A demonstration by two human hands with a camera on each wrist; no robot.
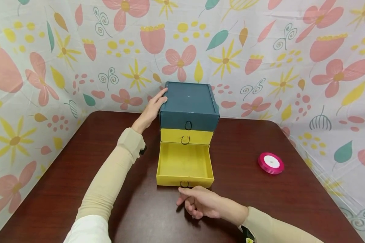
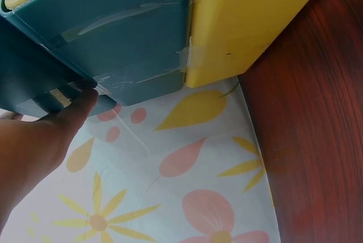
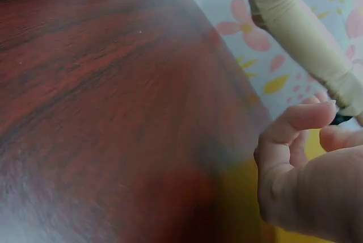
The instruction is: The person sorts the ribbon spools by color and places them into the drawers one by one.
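Observation:
A small drawer cabinet (image 1: 188, 96) stands at the back of the table, with a dark teal upper part and two yellow drawers below. The lowest yellow drawer (image 1: 184, 162) is pulled out, its inside bare. A thin black loop (image 1: 184, 184) hangs on its front. My left hand (image 1: 152, 109) rests against the cabinet's upper left side, fingers fairly straight; the left wrist view shows a finger (image 2: 79, 109) touching the teal wall. Just in front of the open drawer, close below its loop, is my right hand (image 1: 202, 202), fingers loosely bent, thumb and index finger apart, nothing between them.
On the right of the dark red-brown table (image 1: 243, 189) lies a spool of pink ribbon (image 1: 271, 163). A closed yellow drawer (image 1: 187, 136) with its own loop sits above the open one. Behind hangs a flower-patterned cloth (image 1: 179, 64).

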